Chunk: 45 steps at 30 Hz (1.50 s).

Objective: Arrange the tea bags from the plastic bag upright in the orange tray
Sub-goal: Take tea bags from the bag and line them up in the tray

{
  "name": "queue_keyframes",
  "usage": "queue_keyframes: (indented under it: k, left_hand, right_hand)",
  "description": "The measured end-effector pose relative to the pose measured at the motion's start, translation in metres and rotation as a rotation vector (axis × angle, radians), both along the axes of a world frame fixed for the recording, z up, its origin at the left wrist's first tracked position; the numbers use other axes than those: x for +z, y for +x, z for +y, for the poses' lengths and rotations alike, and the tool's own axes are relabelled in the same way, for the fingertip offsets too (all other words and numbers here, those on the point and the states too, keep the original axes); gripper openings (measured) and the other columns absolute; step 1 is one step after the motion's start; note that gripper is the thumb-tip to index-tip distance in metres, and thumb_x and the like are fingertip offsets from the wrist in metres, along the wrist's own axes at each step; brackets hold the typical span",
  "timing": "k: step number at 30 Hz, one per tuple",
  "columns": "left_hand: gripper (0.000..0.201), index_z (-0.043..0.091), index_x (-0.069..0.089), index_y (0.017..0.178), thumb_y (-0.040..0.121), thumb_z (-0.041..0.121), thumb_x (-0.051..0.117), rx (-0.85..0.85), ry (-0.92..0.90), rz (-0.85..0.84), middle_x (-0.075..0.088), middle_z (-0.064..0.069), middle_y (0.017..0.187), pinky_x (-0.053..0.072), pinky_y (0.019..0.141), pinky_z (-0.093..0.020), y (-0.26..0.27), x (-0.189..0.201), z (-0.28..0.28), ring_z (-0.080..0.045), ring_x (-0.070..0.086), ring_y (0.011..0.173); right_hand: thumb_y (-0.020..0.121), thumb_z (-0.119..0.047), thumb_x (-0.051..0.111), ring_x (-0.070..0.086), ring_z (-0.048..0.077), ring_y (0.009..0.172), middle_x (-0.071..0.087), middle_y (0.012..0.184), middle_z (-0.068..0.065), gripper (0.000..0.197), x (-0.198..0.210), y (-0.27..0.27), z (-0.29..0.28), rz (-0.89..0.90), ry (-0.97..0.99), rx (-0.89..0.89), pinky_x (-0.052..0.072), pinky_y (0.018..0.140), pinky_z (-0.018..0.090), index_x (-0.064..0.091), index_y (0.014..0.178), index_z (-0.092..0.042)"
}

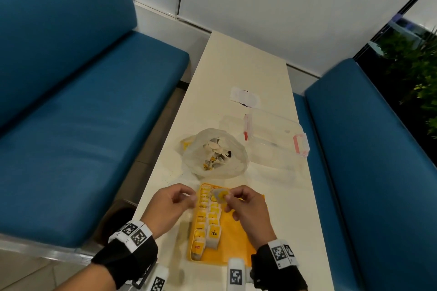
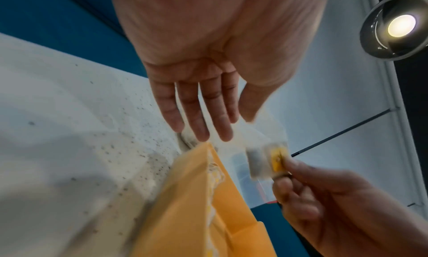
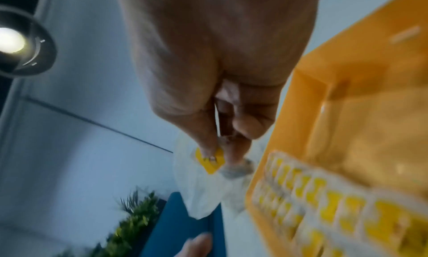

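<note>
Right hand (image 1: 246, 203) pinches tea bag (image 1: 221, 195) by tag above orange tray (image 1: 238, 241); left hand (image 1: 171, 205) loose, holding nothing. Risk: bag swings, knocks upright rows (image 1: 208, 222) over.

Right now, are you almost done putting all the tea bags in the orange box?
Not yet. Two rows of tea bags already stand along the left side of the orange tray. My right hand pinches one more tea bag above it; my left hand holds nothing. The tray's right side is bare, and the plastic bag still holds more.
</note>
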<state>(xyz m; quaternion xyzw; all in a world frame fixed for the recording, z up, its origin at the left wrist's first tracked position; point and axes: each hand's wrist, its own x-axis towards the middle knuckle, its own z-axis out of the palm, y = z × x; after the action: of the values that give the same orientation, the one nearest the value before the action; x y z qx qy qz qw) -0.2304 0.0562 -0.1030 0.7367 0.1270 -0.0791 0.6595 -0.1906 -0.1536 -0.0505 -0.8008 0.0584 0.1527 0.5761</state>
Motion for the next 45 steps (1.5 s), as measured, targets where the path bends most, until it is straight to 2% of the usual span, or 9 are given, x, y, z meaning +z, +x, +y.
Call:
queue_keyframes:
  k: [2,6,9,11,19,33,37,40,45]
  left_hand:
    - [0.022,0.030,0.071,0.093,0.096,0.010,0.061,0.033,0.117,0.037,0.076,0.001,0.077,0.051,0.075,-0.029,-0.001,-0.009,0.010,-0.009,0.068,0.073]
    - [0.042,0.038,0.066,0.095,0.089,-0.003,0.058,0.011,0.225,0.041,0.070,0.013,0.104,0.053,0.069,-0.024,-0.007,-0.019,0.014,-0.006,0.068,0.086]
    - [0.026,0.040,0.062,0.101,0.089,0.020,0.071,-0.046,0.205,0.064,0.070,0.006,0.089,0.058,0.073,-0.032,-0.010,-0.019,0.003,-0.010,0.070,0.073]
    - [0.035,0.043,0.056,0.110,0.084,0.032,0.077,-0.133,0.180,0.118,0.070,0.001,0.085,0.059,0.070,-0.031,-0.014,-0.019,-0.007,-0.012,0.071,0.068]
    - [0.059,0.033,0.050,0.134,0.085,0.016,0.077,-0.256,0.175,0.189,0.070,-0.008,0.087,0.060,0.063,-0.030,-0.020,-0.022,-0.023,-0.018,0.073,0.062]
    - [0.061,0.031,0.049,0.138,0.086,0.013,0.075,-0.261,0.170,0.199,0.070,-0.007,0.089,0.059,0.062,-0.027,-0.018,-0.021,-0.021,-0.019,0.073,0.065]
    - [0.055,0.035,0.050,0.137,0.087,0.037,0.075,-0.337,0.298,0.193,0.069,0.004,0.091,0.058,0.074,-0.024,-0.015,-0.010,-0.016,-0.012,0.071,0.073]
    - [0.035,0.037,0.062,0.123,0.091,0.052,0.064,-0.303,0.467,0.039,0.066,0.015,0.099,0.053,0.083,-0.023,0.006,0.025,-0.005,-0.003,0.064,0.087]
    - [0.022,0.028,0.068,0.118,0.099,0.031,0.057,-0.261,0.620,-0.327,0.069,0.011,0.114,0.052,0.093,-0.028,0.075,0.068,-0.012,-0.009,0.064,0.104]
  right_hand:
    - [0.090,-0.006,0.067,0.066,0.018,0.059,0.067,0.066,0.003,0.008,-0.004,0.000,-0.014,0.033,-0.119,0.084,0.041,0.047,0.027,0.062,0.085,-0.006]
    - [0.093,-0.005,0.062,0.071,0.023,0.065,0.069,0.067,0.006,0.009,-0.023,-0.009,-0.033,0.171,-0.226,0.215,0.044,0.046,0.025,0.058,0.087,-0.009]
    - [0.093,-0.007,0.061,0.071,0.019,0.061,0.068,0.063,0.003,0.009,-0.036,-0.021,-0.035,0.253,-0.290,0.302,0.045,0.045,0.026,0.058,0.086,-0.012]
    - [0.093,-0.008,0.061,0.070,0.016,0.059,0.068,0.061,0.000,0.009,-0.043,-0.028,-0.031,0.310,-0.310,0.342,0.045,0.044,0.024,0.059,0.087,-0.014]
    - [0.091,-0.006,0.061,0.067,0.016,0.053,0.065,0.071,0.008,0.011,-0.066,-0.033,-0.009,0.405,-0.400,0.305,0.048,0.044,0.024,0.057,0.088,-0.016]
    - [0.090,-0.009,0.061,0.073,0.021,0.061,0.070,0.084,0.008,0.011,-0.070,-0.038,0.002,0.246,-0.535,0.182,0.061,0.058,0.035,0.056,0.086,-0.019]
    - [0.087,-0.016,0.068,0.072,0.021,0.059,0.069,0.086,0.005,0.013,-0.045,-0.029,0.001,0.264,-0.508,0.116,0.059,0.054,0.035,0.056,0.091,-0.018]
    - [0.084,-0.034,0.073,0.070,0.015,0.057,0.067,0.081,-0.001,0.023,-0.003,0.002,-0.007,0.069,-0.507,-0.028,0.055,0.056,0.028,0.056,0.095,-0.022]
    - [0.082,-0.048,0.073,0.055,0.012,0.097,0.051,0.109,-0.005,0.048,0.046,0.055,-0.002,-0.291,-0.529,-0.120,0.044,0.077,0.028,0.050,0.117,-0.023]
